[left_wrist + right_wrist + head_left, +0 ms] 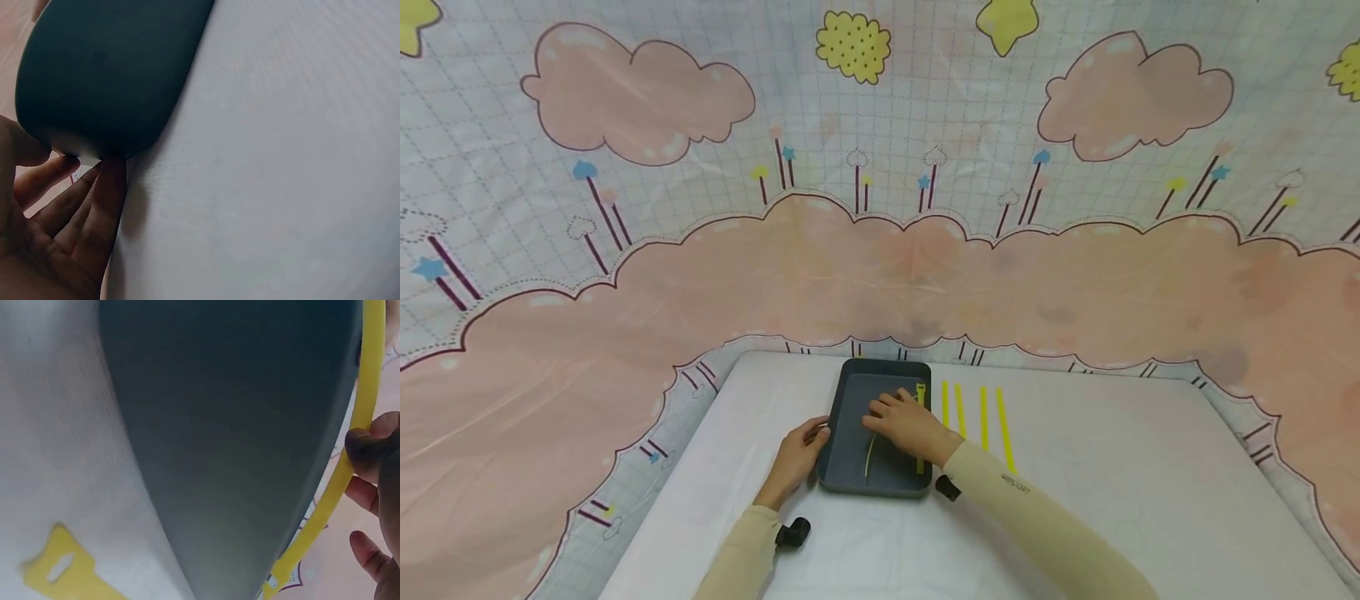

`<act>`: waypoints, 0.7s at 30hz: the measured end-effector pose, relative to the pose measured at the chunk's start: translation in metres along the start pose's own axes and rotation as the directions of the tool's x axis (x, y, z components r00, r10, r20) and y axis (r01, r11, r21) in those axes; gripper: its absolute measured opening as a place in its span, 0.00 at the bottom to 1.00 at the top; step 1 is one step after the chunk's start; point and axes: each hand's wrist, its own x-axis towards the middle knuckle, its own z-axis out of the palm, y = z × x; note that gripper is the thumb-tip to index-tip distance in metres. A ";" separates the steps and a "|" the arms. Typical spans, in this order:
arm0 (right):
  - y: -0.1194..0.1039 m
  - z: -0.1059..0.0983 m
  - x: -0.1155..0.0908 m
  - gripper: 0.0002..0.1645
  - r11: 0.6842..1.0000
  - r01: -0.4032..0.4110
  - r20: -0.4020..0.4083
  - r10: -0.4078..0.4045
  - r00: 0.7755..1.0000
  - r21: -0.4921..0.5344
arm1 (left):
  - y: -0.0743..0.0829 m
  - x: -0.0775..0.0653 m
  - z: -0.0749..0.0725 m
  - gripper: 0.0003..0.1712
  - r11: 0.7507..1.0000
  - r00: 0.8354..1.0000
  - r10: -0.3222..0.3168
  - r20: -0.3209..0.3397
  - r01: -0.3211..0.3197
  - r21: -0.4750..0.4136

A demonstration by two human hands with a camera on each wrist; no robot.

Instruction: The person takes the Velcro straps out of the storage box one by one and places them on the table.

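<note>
A dark grey tray [853, 442] lies on the white table, and my left hand [797, 454] is beside its left wall. In the left wrist view the fingertips [111, 178] touch the outside of the tray, with the fingers fairly straight. Over the tray, my right hand [910, 425] pinches a yellow cable strap [322, 503] between thumb and fingers; the strap bends in a curve. Seen edge-on in the head view, part of it hangs below the hand. Another yellow strap [921, 462] lies along the tray's right side, partly covered by the hand.
Several yellow straps [983, 408] lie roughly parallel on the table right of the tray. One slotted strap head [59, 562] shows in the right wrist view. Behind the table [1112, 467] hangs a patterned curtain [880, 275]. Each wrist wears a small black camera [793, 532].
</note>
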 end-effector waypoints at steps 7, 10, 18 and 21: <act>-0.003 -0.001 -0.003 0.12 0.999 -0.025 -0.062 0.027 0.998 0.035 | -0.001 0.000 0.000 0.21 1.000 1.000 0.005 -0.003 -0.005 0.003; -0.003 -0.003 -0.004 0.12 0.998 -0.038 -0.096 0.044 0.994 0.055 | -0.001 0.000 0.000 0.21 1.000 1.000 0.001 -0.003 -0.001 0.003; -0.002 -0.010 -0.008 0.11 0.977 -0.069 -0.170 0.104 0.980 0.200 | -0.001 -0.002 0.001 0.21 0.998 0.998 0.058 -0.035 -0.057 0.030; -0.001 -0.012 -0.009 0.09 0.957 -0.079 -0.203 0.140 0.969 0.280 | -0.001 -0.002 0.001 0.21 0.998 0.997 0.062 -0.040 -0.061 0.034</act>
